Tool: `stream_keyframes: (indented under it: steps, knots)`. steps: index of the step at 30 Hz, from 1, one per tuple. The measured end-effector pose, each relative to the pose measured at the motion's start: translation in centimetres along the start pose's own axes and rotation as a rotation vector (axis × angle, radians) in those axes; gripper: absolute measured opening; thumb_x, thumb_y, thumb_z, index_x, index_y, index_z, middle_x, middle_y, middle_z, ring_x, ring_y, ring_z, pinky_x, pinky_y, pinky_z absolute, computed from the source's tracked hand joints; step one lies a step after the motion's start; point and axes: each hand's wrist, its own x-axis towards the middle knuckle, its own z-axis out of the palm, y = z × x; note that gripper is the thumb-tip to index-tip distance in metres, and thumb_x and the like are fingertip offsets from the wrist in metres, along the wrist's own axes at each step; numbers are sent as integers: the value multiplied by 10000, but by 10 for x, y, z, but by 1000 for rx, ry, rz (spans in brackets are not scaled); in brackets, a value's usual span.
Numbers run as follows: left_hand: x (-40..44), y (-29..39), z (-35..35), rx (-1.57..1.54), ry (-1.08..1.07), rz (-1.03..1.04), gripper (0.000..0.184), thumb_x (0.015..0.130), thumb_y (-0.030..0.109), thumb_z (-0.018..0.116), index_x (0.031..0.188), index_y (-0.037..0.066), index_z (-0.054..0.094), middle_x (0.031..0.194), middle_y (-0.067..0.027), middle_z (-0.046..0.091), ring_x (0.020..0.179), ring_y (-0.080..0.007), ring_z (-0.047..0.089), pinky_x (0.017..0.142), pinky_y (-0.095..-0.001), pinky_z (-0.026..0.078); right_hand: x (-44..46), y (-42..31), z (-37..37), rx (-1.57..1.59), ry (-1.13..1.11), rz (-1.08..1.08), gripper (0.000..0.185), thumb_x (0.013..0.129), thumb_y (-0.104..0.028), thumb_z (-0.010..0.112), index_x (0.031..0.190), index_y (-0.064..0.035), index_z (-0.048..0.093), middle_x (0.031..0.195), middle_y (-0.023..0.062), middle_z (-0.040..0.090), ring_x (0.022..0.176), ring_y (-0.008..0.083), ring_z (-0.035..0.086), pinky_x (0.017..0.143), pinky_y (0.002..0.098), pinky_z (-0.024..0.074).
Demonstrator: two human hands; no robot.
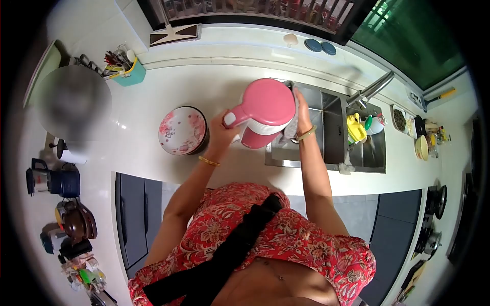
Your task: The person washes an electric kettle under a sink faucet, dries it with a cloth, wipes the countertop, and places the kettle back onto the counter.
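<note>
A pink and white electric kettle (269, 102) is held up over the counter, its lid facing me. My left hand (222, 131) is wrapped round the kettle's handle on the left. On the other side, my right hand (303, 109) presses a grey cloth (291, 129) against the kettle's wall; part of the cloth is hidden between palm and kettle. Left of my left hand lies a stack of plates (182, 128) with a pink floral pattern.
A double steel sink (324, 158) with a tap (371, 91) lies to the right, yellow gloves (356, 128) in its smaller basin. A teal utensil holder (130, 74) stands at the back left. A blue-based appliance (65, 182) and other kitchenware line the left counter.
</note>
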Motion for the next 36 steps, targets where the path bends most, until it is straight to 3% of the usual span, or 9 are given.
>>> stream_keyframes:
  steps: [6, 9, 15, 16, 20, 25, 27, 30, 36]
  knots:
    - [26, 54, -17, -530, 34, -259, 282, 518, -64, 481, 791, -4, 521, 690, -37, 522, 608, -120, 495, 572, -224, 408, 2, -51, 16, 26, -267, 2, 701, 804, -593, 257, 1191, -24, 390, 1145, 140, 452, 1050, 212, 433, 883, 293, 352]
    - [39, 73, -28, -600, -23, -296, 254, 515, -67, 456, 754, -4, 510, 676, -45, 507, 602, -141, 477, 590, -234, 396, 27, -38, 1, -209, -270, -30, 665, 832, -524, 309, 1224, 13, 332, 1218, 143, 381, 1100, 205, 388, 920, 260, 305]
    - [60, 80, -49, -598, 54, -196, 145, 566, -26, 430, 689, -24, 505, 727, -73, 554, 689, -157, 492, 623, -231, 374, 8, -25, -1, 69, -451, 210, 558, 827, -449, 411, 1191, -27, 397, 1173, 114, 440, 1064, 179, 428, 914, 270, 322]
    - [65, 52, -69, -371, -117, 26, 212, 606, -14, 416, 782, -41, 530, 812, -88, 576, 747, -170, 518, 663, -238, 393, 8, -16, -6, 142, -449, 317, 532, 823, -435, 428, 1182, -43, 413, 1152, 108, 463, 1042, 184, 452, 903, 279, 338]
    - [71, 65, -59, -591, 8, -115, 374, 697, 23, 405, 1058, -57, 462, 1003, -118, 544, 939, -222, 515, 806, -295, 406, -8, 19, -13, 394, -352, 298, 467, 818, -371, 460, 1150, -43, 442, 1124, 110, 487, 1009, 213, 487, 874, 320, 374]
    - [83, 40, -56, -724, 45, -57, 351, 803, 94, 370, 1121, -51, 401, 1120, -150, 470, 1002, -256, 480, 847, -349, 405, -50, 31, 27, 880, -360, 62, 545, 815, -462, 389, 1163, -42, 409, 1173, 150, 438, 1066, 287, 436, 892, 416, 359]
    - [83, 48, -45, -755, 219, -39, 364, 856, 178, 343, 1147, -38, 377, 1143, -147, 452, 1016, -257, 469, 851, -355, 404, -52, 34, 37, 1168, -514, 63, 635, 802, -541, 327, 1209, -53, 348, 1228, 146, 380, 1103, 307, 392, 905, 441, 339]
    - [86, 26, -52, -955, 217, -109, 393, 881, 247, 313, 1192, 9, 349, 1193, -133, 413, 1061, -260, 431, 878, -360, 386, -57, 48, 44, 1152, -466, 19, 688, 786, -588, 301, 1235, -66, 311, 1263, 144, 332, 1131, 310, 357, 911, 456, 328]
    - [81, 35, -52, -842, 159, -73, 396, 882, 249, 316, 1203, 18, 333, 1206, -125, 396, 1078, -252, 412, 894, -352, 364, -82, 54, 63, 1049, -261, 9, 683, 794, -580, 303, 1223, -49, 318, 1220, 143, 377, 1087, 284, 403, 896, 416, 354]
